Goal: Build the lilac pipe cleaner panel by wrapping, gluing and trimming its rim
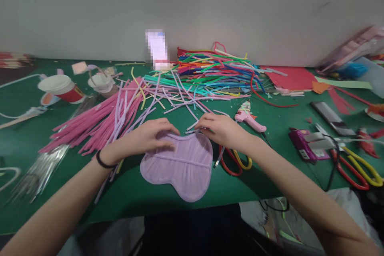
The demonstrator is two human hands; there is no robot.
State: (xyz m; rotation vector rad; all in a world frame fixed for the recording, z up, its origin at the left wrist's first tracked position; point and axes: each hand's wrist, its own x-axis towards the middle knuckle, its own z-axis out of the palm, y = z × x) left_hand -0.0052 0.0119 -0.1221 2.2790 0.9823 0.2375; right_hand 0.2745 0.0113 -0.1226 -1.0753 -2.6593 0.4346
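A flat, lobed piece of lilac pipe-cleaner work [180, 168], with a raised strip across its middle, is tilted up in front of me above the green table. My left hand [157, 136] grips its upper left edge, thumb on the near face and fingers over the top. At the upper right edge my right hand [217, 128] has its fingers closed together beside the end of a lilac pipe cleaner [191, 131]. Exactly what those fingertips pinch is hidden. Loose lilac stems lie just behind the piece.
Pink pipe cleaners [93, 118] spread to the left, near a lidded cup [61, 87]. A multicoloured heap [216, 72] lies at the back. To the right are a pink glue gun [250, 120], red-and-yellow scissors [232, 162], a purple box with plugs [306, 146] and a phone [331, 118].
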